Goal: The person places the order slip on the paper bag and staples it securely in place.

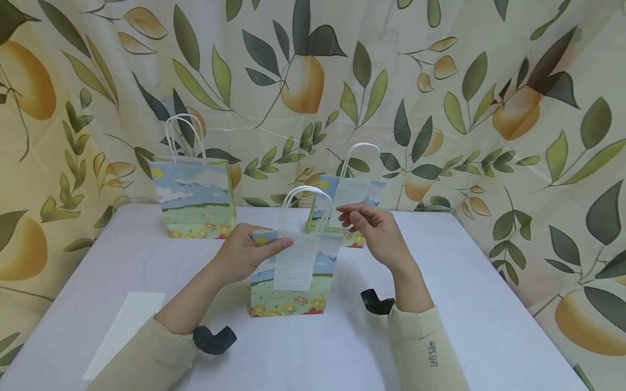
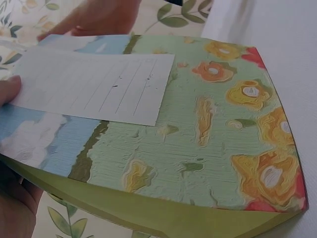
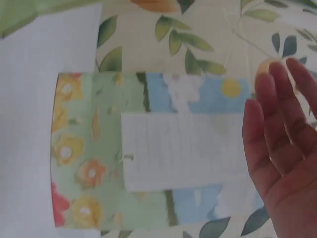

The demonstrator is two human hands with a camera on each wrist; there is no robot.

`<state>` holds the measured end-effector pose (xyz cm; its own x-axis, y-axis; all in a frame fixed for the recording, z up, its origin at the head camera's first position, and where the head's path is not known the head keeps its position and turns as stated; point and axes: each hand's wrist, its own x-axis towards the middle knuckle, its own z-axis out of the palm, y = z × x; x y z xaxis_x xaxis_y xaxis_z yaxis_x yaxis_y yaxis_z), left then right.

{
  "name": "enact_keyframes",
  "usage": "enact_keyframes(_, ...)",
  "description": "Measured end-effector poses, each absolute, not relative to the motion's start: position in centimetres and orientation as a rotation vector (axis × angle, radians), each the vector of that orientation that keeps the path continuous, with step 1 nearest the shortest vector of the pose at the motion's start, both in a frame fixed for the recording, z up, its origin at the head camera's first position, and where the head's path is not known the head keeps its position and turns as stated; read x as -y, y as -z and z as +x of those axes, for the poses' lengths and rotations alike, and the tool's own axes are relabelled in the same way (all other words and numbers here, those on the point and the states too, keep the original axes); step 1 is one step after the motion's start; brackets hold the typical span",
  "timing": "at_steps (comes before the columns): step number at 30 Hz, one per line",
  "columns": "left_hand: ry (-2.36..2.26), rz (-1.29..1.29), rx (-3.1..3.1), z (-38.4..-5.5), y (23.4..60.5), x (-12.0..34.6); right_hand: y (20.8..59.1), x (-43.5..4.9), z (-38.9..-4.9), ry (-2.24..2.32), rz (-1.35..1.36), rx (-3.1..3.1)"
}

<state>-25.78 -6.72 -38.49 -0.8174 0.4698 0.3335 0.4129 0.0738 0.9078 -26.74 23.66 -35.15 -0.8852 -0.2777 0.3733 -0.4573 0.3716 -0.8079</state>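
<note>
Your left hand (image 1: 246, 252) grips the nearest bag (image 1: 288, 303) at the middle of the white table (image 1: 450, 250), thumb against its lined slip (image 1: 293, 269); your loosely opened right hand (image 1: 383, 236) looks empty. Attaching seems underway; pressing likely follows.

"Where does the head view sit?"
"High up, facing forward and down over the bench (image 1: 489, 326) to the patterned curtain (image 1: 415, 32)."
"And the wrist views?"
"Both much nearer, turned sideways opposite ways: the left slants across the front bag (image 1: 288, 302) from its left side, the right faces it more squarely."
"Anything shared?"
"That bag's front and its white paper (image 1: 293, 271), in all three."
</note>
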Motion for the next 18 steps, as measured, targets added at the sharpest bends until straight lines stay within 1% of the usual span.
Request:
enact_keyframes(11, -1.903, 0.938, -2.263, -26.0, 38.7, 6.9, 37.4, -27.0, -29.1, -1.248, -0.080, 2.512)
enact_keyframes(18, -1.912, 0.910, -2.234, -26.0, 38.6, 6.9, 38.1, -28.7, -29.5, -1.175, -0.340, 2.546)
